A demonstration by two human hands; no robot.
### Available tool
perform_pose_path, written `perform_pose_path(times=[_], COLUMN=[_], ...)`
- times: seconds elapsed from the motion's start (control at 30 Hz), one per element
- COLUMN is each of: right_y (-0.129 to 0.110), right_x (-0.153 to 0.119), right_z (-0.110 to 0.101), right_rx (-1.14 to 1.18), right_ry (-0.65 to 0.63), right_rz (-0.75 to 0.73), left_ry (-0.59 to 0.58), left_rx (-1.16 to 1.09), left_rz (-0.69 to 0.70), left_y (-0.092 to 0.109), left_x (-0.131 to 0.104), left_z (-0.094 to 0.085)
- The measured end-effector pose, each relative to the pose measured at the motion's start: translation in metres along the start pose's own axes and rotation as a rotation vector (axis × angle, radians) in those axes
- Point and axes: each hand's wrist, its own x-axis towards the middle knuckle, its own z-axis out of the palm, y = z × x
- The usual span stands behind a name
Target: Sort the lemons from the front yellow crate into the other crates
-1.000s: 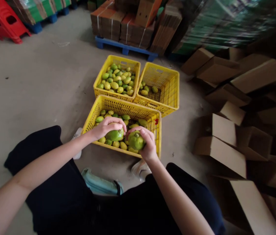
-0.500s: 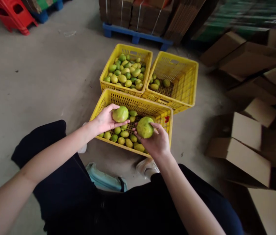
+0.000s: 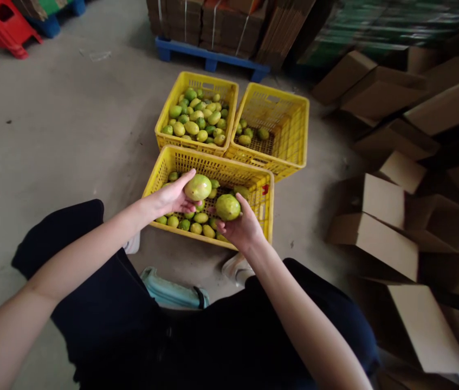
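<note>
My left hand (image 3: 175, 196) holds a pale green, lemon-shaped fruit (image 3: 198, 187), its thumb on top and fingers beneath. Close by on the right, my right hand (image 3: 243, 225) grips a darker green fruit (image 3: 228, 207) between thumb and fingers. The two fruits are apart. Both hands are over the near yellow crate (image 3: 267, 212), which has green and yellowish fruits on its bottom. Behind it, the back left crate (image 3: 163, 118) is well filled with similar fruits. Only several fruits lie at the left of the back right crate (image 3: 294, 135).
Open cardboard boxes (image 3: 387, 244) crowd the right side. Strapped cardboard stands on a blue pallet (image 3: 211, 58) behind the crates. A red stool (image 3: 5, 24) is at the far left. A light blue object (image 3: 170, 290) lies between my legs.
The view has shifted, so the crates and boxes appear further left. My right hand has turned its fruit and come a little nearer my left hand. Both hands still hold fruit.
</note>
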Motion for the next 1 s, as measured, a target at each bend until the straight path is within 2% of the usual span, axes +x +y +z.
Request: perform_pose_path(times=[0.1, 0.23, 0.3, 0.47, 0.6, 0.73, 0.83, 0.9, 1.0], right_y=[-0.002, -0.002, 0.000, -0.001, -0.006, -0.010, -0.013, -0.014, -0.015], right_x=[-0.001, -0.006, -0.010, -0.018, -0.019, -0.020, -0.020, -0.019, -0.015], right_z=[-0.001, 0.002, 0.001, 0.000, 0.007, 0.017, 0.020, 0.021, 0.023], right_rx=[-0.016, -0.122, -0.174, -0.401, -0.535, -0.523, -0.549, -0.524, -0.361], right_ry=[0.005, 0.037, 0.061, 0.122, 0.133, 0.137, 0.206, 0.196, 0.078], right_rz=[-0.053, -0.149, -0.286, -0.796, -1.014, -1.086, -1.091, -1.046, -0.888], left_ry=[0.003, 0.098, 0.117, 0.106, 0.071, 0.120, 0.150, 0.116, 0.068], left_rx=[0.047, 0.076, 0.105, 0.182, 0.193, 0.204, 0.139, 0.080, -0.056], left_rz=[0.121, 0.307, 0.385, 0.576, 0.725, 0.810, 0.804, 0.756, 0.668], left_y=[0.000, -0.001, -0.002, -0.002, 0.002, 0.003, 0.005, 0.008, 0.013], left_x=[-0.001, -0.009, -0.015, -0.022, -0.020, -0.020, -0.021, -0.021, -0.020], left_z=[-0.003, 0.000, 0.003, 0.007, 0.013, 0.021, 0.022, 0.020, 0.019])
